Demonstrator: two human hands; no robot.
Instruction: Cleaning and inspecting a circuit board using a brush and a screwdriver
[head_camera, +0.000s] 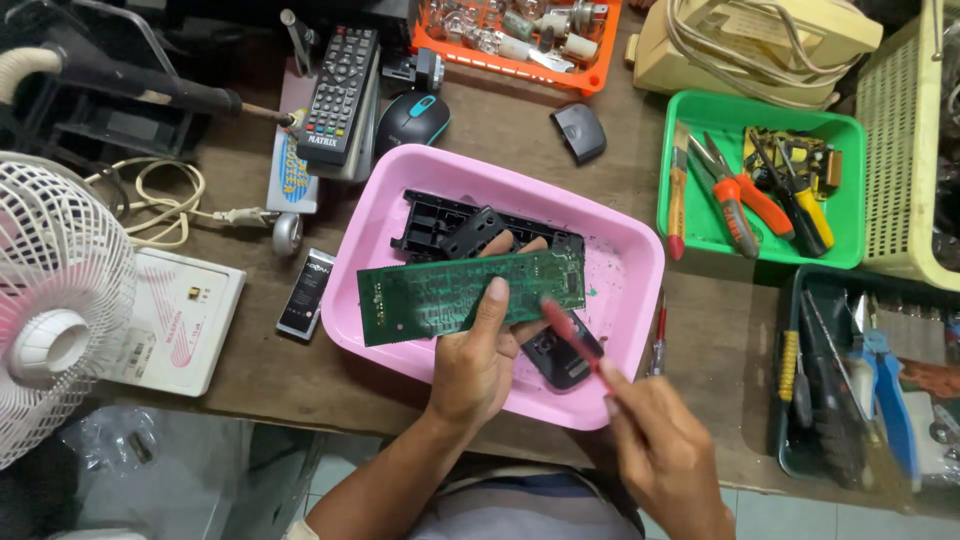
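Pressure looks like the risk: the left hand (478, 350) pinches the long green circuit board (470, 293) over the pink tray (640, 290), while the right hand (665, 450) grips a red-handled tool (572, 333) against its edge; a slip could scratch traces or drop it.

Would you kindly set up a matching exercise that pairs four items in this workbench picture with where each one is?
Items:
1. green circuit board
2. red-handled tool
3. pliers
4. computer mouse

Places:
A. in the green tray
B. on the table, beside the remote control
C. in the left hand, above the pink tray
D. in the right hand

Pairs: 1-C, 2-D, 3-A, 4-B
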